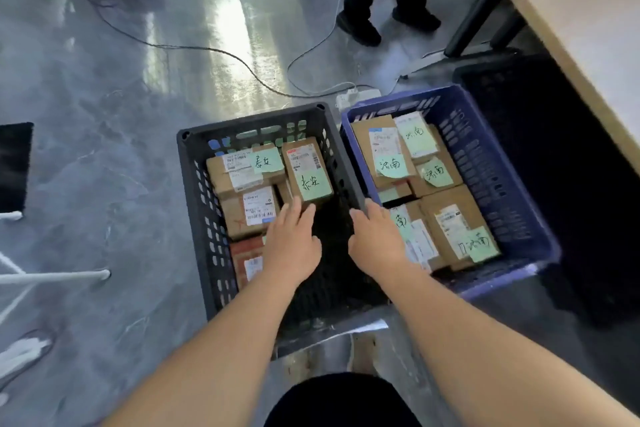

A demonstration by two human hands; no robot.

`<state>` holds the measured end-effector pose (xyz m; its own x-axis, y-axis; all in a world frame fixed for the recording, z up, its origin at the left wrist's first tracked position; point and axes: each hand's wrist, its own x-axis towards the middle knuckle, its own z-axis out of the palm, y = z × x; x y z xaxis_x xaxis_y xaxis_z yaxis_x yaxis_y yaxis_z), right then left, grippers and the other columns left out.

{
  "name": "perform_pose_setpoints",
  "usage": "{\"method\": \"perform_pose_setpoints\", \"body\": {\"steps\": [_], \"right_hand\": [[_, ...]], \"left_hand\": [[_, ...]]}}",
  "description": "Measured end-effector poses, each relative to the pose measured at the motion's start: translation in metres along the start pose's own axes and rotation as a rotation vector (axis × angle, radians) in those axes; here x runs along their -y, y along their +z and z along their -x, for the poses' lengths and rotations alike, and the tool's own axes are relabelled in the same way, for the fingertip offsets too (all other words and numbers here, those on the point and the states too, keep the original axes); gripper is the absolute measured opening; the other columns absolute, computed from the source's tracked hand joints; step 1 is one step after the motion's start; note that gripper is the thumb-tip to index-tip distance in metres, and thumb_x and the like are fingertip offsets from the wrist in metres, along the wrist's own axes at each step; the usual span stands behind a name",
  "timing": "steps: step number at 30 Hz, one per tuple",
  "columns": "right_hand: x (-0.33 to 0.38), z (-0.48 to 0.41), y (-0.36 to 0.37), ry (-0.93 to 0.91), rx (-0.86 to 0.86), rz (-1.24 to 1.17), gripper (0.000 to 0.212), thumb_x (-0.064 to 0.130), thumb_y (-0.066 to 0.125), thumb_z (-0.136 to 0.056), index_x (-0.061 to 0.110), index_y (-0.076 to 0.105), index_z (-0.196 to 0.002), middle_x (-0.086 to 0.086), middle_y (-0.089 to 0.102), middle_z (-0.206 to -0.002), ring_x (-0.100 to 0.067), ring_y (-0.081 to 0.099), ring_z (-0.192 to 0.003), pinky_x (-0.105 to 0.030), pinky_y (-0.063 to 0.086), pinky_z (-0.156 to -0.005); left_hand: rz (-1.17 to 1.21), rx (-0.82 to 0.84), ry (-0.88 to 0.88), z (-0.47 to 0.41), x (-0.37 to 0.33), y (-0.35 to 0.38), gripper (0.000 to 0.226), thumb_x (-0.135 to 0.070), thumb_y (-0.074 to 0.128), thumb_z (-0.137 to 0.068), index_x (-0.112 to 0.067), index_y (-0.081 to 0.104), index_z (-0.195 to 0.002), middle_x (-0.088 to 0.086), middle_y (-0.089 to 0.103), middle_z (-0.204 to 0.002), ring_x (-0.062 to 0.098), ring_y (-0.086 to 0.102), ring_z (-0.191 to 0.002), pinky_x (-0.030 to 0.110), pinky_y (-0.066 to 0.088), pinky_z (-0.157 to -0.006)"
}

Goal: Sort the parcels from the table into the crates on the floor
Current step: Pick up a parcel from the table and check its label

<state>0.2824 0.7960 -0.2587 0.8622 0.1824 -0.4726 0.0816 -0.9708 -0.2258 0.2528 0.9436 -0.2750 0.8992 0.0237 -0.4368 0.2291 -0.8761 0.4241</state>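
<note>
Both bare arms are stretching down toward the black crate [194, 163]; the left hand [292, 243] is hanging over its middle, fingers straight, and the right hand [375, 236] is reaching flat-fingered over its right rim.

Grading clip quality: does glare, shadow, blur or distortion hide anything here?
Head view: bright glare streaks the floor. Head view: the black crate's bare right half sinks into shadow. Head view: mild softness throughout, yet the green labels stay readable. Head view: wide-angle stretch shows toward the frame edges.

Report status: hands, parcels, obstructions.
Empty: left hand, right hand, both open over black crate. Labelled parcels sit in it and blue crate. Nothing blocks the hands.
</note>
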Motion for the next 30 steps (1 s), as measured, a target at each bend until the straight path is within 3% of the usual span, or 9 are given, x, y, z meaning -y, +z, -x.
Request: {"method": "perform_pose_setpoints", "body": {"steps": [5,8,16,30], "right_hand": [[-0.009,0.069,-0.032,0.068,-0.196,-0.046,0.050,0.021,0.049,-0.095,0.015,0.035,-0.143,-0.013,0.018,-0.157,-0.030,0.016,-0.142,-0.040,0.020,-0.115],[-0.022,0.105,-0.046,0.109,-0.306,-0.048,0.050,0.025,0.051,-0.095,0.017,0.037,-0.143,-0.011,0.016,-0.158,-0.028,0.014,-0.144,-0.040,0.016,-0.115],[-0.087,0.199,-0.075,0.305,-0.527,-0.089,0.065,0.056,0.045,-0.094,0.026,0.028,-0.149,-0.007,0.010,-0.160,-0.023,0.008,-0.146,-0.041,0.005,-0.118],[-0.253,0.409,-0.059,0.586,-0.831,-0.161,0.067,0.054,0.051,-0.091,0.024,0.032,-0.148,-0.009,0.017,-0.158,-0.023,0.014,-0.146,-0.042,0.008,-0.118]], "left_hand": [[-0.129,-0.126,0.147,0.047,-0.039,-0.018,0.064,-0.033,0.042,-0.099,-0.020,0.012,-0.154,0.008,-0.002,-0.162,0.026,-0.004,-0.148,0.046,0.005,-0.120],[-0.150,-0.172,0.213,0.063,-0.066,-0.026,0.069,-0.042,0.041,-0.098,-0.023,0.006,-0.154,0.007,-0.009,-0.162,0.025,-0.010,-0.148,0.048,-0.004,-0.118],[-0.243,-0.243,0.500,0.100,-0.154,-0.017,0.083,-0.069,0.025,-0.090,-0.025,-0.005,-0.153,0.007,-0.018,-0.160,0.025,-0.020,-0.146,0.050,-0.015,-0.113],[-0.365,-0.264,0.879,0.236,-0.343,0.084,0.086,-0.071,0.026,-0.089,-0.026,-0.009,-0.153,0.006,-0.019,-0.160,0.024,-0.020,-0.146,0.049,-0.014,-0.114]]}}
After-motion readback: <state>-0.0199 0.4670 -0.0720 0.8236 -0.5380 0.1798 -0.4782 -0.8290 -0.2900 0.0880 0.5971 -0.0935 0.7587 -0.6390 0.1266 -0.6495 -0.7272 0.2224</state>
